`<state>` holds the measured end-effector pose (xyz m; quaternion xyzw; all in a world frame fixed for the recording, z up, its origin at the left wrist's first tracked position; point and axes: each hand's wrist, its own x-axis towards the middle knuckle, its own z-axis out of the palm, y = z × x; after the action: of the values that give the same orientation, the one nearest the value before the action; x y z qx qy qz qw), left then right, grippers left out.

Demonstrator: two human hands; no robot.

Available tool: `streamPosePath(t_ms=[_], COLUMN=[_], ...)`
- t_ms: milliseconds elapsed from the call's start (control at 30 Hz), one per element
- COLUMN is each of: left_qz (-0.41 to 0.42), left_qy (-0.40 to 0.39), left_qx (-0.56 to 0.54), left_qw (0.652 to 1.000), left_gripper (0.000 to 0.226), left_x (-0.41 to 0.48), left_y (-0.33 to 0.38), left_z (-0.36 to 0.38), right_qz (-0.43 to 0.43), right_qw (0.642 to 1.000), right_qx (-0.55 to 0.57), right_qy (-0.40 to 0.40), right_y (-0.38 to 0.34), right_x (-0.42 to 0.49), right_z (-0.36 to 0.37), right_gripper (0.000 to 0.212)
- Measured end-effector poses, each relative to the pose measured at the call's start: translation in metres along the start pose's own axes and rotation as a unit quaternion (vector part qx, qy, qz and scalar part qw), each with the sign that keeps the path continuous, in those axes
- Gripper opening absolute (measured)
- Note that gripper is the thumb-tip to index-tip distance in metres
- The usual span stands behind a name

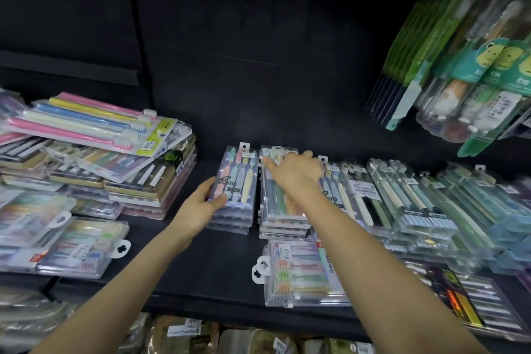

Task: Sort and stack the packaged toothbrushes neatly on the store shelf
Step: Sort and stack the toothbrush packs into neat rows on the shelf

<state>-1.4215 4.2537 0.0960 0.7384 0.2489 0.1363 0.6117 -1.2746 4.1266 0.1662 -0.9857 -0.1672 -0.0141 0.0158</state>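
On the black shelf [201, 267], packaged toothbrushes lie in groups. The largest is the mixed heap [94, 152] at nine o'clock, with its packs skewed at different angles and pink and yellow brushes on top. At three o'clock a long row [416, 204] of clear packs leans one on another, and hanging packs [459, 66] show at two o'clock. At the centre stand two short stacks just beside each other: the left stack [238, 178] and the right stack [275, 210]. A lone pack [301, 270] lies crosswise at five o'clock, near the shelf's front edge.

The left hand [201, 207] grips the near left edge of the left stack's top pack, thumb over the face. The right hand [298, 172] rests on top of the right stack with its fingers stretched flat toward twelve o'clock, holding nothing.

The clear cases look slick, so a sideways push on one top pack could slide it off its stack or knock the neighbouring stack askew. A forearm sweeping low could also nudge the lone pack over the front edge.
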Motion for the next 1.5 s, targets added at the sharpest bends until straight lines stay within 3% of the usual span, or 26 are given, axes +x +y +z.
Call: streamPosePath(t_ms=[100,200,367,533,600,700,767,933,1000,1133,1300,1400,1500], left_qz=[-0.002,-0.008,-0.014,-0.024,-0.029,-0.03,-0.008,0.101,0.119,0.124,0.125,0.127,0.124], left_qy=[0.0,0.003,0.009,0.013,0.01,0.013,0.047,0.136,0.153,0.148,0.099,0.104,0.11], left_qx=[0.001,-0.004,0.002,-0.004,-0.004,0.001,0.037,0.126,0.148,0.15,0.11,0.097,0.094], left_qw=[1.0,1.0,1.0,1.0,1.0,0.999,0.998,0.977,0.97,0.97,0.981,0.982,0.982], left_gripper=[0.058,0.059,0.06,0.06,0.061,0.064,0.064,0.041,0.036,0.031,0.024,0.021,0.021], left_x=[0.0,0.0,-0.002,0.0,-0.001,-0.008,-0.019,-0.059,-0.073,-0.089,-0.093,-0.09,-0.086], left_y=[0.002,0.003,0.005,0.009,0.01,0.009,0.009,0.005,0.002,0.002,0.006,0.007,0.007], left_z=[0.0,0.0,0.002,0.002,0.002,0.001,0.001,0.006,0.007,0.006,0.002,0.0,0.0], right_qz=[-0.084,-0.146,-0.136,-0.141,-0.158,-0.188,-0.229,-0.293,-0.296,-0.303,-0.283,-0.222,-0.108], right_qw=[0.992,0.984,0.988,0.989,0.986,0.966,0.961,0.946,0.94,0.944,0.946,0.949,0.969], right_qx=[0.088,0.072,0.069,0.037,0.038,0.134,0.134,-0.027,-0.035,-0.017,0.119,0.222,0.215], right_qy=[-0.026,-0.076,-0.013,-0.022,0.024,0.112,0.075,-0.138,-0.165,-0.132,-0.108,-0.006,0.051], right_y=[0.03,0.043,0.039,0.039,0.046,0.079,0.11,0.159,0.161,0.158,0.16,0.143,0.1], right_x=[-0.014,-0.032,-0.04,-0.044,-0.057,-0.09,-0.109,-0.123,-0.121,-0.117,-0.141,-0.143,-0.117], right_z=[-0.001,0.006,0.01,0.005,0.001,-0.009,-0.011,0.012,0.02,0.023,0.008,-0.013,-0.031], right_gripper=[0.069,0.075,0.066,0.067,0.064,0.055,0.058,0.09,0.094,0.088,0.08,0.084,0.083])
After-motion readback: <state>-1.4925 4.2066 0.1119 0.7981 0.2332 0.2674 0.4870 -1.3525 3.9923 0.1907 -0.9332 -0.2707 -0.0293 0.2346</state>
